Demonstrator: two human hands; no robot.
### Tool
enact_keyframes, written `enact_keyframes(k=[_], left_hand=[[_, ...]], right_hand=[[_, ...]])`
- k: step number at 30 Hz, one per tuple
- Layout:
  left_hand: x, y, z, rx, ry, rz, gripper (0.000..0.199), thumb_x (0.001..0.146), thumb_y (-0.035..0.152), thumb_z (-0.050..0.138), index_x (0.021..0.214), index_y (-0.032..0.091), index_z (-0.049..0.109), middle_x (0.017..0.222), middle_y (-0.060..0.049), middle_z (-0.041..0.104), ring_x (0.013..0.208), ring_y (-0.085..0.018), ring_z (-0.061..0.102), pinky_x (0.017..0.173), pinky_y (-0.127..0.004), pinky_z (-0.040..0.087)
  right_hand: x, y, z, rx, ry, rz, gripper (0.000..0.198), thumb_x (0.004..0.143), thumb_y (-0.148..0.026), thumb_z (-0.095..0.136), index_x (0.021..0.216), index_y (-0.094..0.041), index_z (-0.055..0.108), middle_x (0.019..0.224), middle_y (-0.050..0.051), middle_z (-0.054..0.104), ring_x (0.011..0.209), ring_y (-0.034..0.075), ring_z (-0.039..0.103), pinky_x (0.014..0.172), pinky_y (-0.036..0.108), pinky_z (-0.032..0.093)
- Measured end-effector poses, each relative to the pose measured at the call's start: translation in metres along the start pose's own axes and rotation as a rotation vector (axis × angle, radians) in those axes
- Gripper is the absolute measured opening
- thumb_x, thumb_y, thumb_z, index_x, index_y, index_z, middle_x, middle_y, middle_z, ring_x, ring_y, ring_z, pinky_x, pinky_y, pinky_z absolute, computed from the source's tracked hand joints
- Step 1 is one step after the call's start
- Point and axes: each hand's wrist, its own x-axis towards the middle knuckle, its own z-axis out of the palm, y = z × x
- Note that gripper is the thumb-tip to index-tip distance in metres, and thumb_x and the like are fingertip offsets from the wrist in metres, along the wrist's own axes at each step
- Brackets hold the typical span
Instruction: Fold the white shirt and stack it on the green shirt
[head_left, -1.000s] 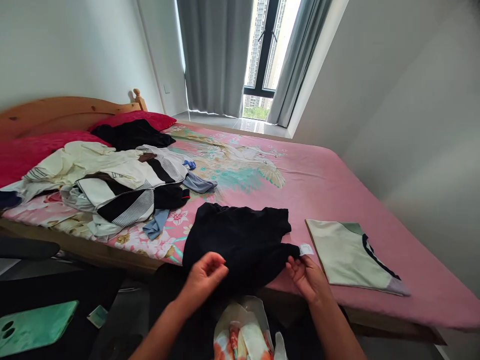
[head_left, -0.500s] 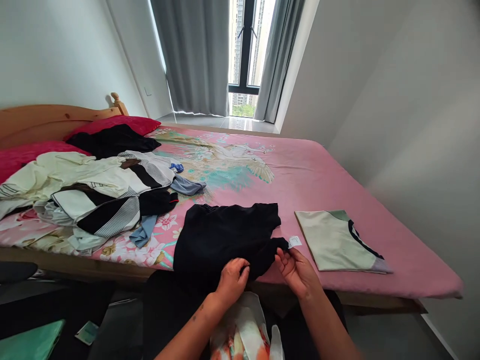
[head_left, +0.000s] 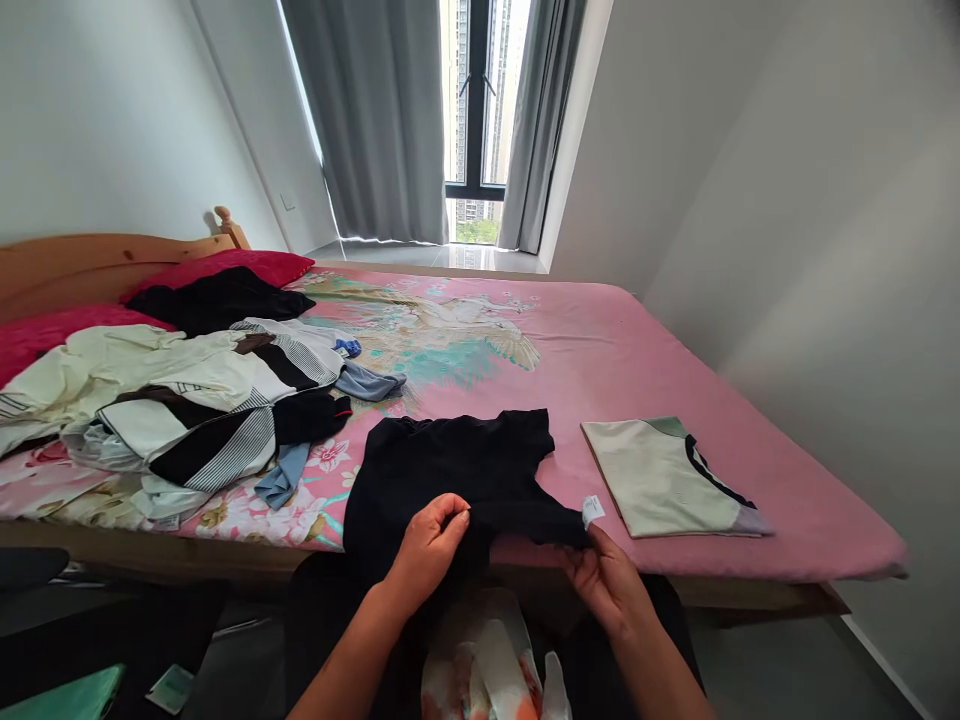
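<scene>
Fingers (head_left: 450, 515) pinch black garment (head_left: 457, 470) | white tag (head_left: 592, 511) unreadable

- Both forearms are bare from the elbow down to the wrist; no sleeve, cuff or glove shows on either.
- The left hand (head_left: 429, 545) is bare, with no ring, watch or band in view on it or its wrist.
- The right hand (head_left: 609, 582) is likewise bare, wrist uncovered.
- Fingernails look short and unpainted where they show.
- Below the arms, at the lap, a light fabric printed with orange, red and white patches lies against dark, near-black clothing; whether the printed cloth is worn cannot be told.
</scene>
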Motion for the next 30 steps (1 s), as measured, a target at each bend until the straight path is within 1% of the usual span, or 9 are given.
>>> enact_keyframes(k=[5,12,16,19,22,24,26,28,30], left_hand=[[0.000,0.017,0.001,-0.174,-0.214,-0.189,0.025,0.075,0.041,0.056,0.074,0.016,0.050,0.060,0.006,0.036,0.052,-0.007,0.028,0.049,-0.020,0.023],[-0.013,0.003,0.007,0.485,-0.411,0.069,0.027,0.063,0.026,0.066,0.089,0.021,0.060,0.073,0.004,0.057,0.065,-0.013,0.048,0.059,-0.022,0.034],[-0.012,0.002,0.002,0.533,-0.188,0.173,0.020,0.070,0.013,0.045,0.080,0.019,0.061,0.076,0.000,0.059,0.073,-0.015,0.052,0.067,-0.024,0.036],[-0.008,0.007,-0.001,0.356,-0.081,0.074,0.021,0.082,0.023,0.040,0.083,0.018,0.060,0.067,0.002,0.054,0.062,-0.013,0.047,0.057,-0.023,0.034],[-0.008,0.013,0.003,0.339,-0.068,0.079,0.026,0.086,0.037,0.045,0.081,0.019,0.061,0.060,0.003,0.051,0.055,-0.012,0.044,0.052,-0.023,0.031],[-0.010,0.016,0.009,0.407,-0.037,0.163,0.024,0.085,0.037,0.048,0.081,0.020,0.064,0.068,0.000,0.058,0.063,-0.014,0.052,0.059,-0.024,0.037],[-0.012,0.018,0.018,0.490,0.012,0.255,0.019,0.084,0.031,0.050,0.086,0.022,0.067,0.081,-0.003,0.064,0.075,-0.017,0.057,0.070,-0.026,0.042],[-0.016,0.020,0.029,0.566,0.027,0.308,0.020,0.082,0.025,0.051,0.093,0.024,0.068,0.086,-0.004,0.063,0.077,-0.017,0.059,0.073,-0.027,0.044],[-0.021,0.022,0.039,0.622,0.000,0.337,0.025,0.080,0.021,0.051,0.097,0.027,0.069,0.084,-0.004,0.061,0.073,-0.016,0.059,0.068,-0.026,0.046]], right_hand=[[-0.018,0.006,-0.013,0.042,0.152,0.047,0.011,0.074,-0.020,0.065,0.080,-0.021,0.055,0.065,-0.005,0.065,0.052,0.012,0.061,0.048,0.024,0.052],[-0.032,-0.013,-0.003,0.173,0.174,0.114,0.011,0.077,-0.014,0.060,0.071,-0.019,0.052,0.051,-0.009,0.054,0.036,0.005,0.045,0.037,0.016,0.042],[-0.027,-0.015,0.001,0.184,0.191,0.091,0.012,0.077,-0.012,0.059,0.072,-0.019,0.051,0.050,-0.009,0.050,0.037,0.005,0.044,0.037,0.016,0.041],[-0.024,-0.012,-0.001,0.142,0.213,0.081,0.013,0.075,-0.014,0.062,0.072,-0.020,0.050,0.051,-0.009,0.048,0.039,0.005,0.043,0.039,0.017,0.041],[-0.035,-0.006,-0.002,0.059,0.182,-0.104,0.029,0.072,-0.026,0.067,0.064,-0.020,0.041,0.050,-0.010,0.040,0.037,0.004,0.034,0.036,0.016,0.031],[-0.050,0.001,0.001,-0.130,0.068,-0.234,0.035,0.075,-0.038,0.065,0.062,-0.020,0.038,0.048,-0.010,0.034,0.038,0.004,0.027,0.035,0.017,0.025],[-0.067,0.014,0.008,-0.473,-0.197,-0.188,0.028,0.079,-0.045,0.058,0.072,-0.021,0.048,0.046,-0.009,0.036,0.038,0.005,0.030,0.038,0.018,0.025],[-0.076,0.030,0.018,-0.846,-0.484,-0.107,0.024,0.080,-0.042,0.056,0.092,-0.021,0.058,0.054,-0.005,0.052,0.047,0.010,0.045,0.045,0.021,0.035],[-0.076,0.044,0.029,-1.088,-0.611,-0.179,0.028,0.080,-0.037,0.055,0.105,-0.026,0.060,0.080,0.000,0.066,0.071,0.016,0.059,0.060,0.026,0.044]])
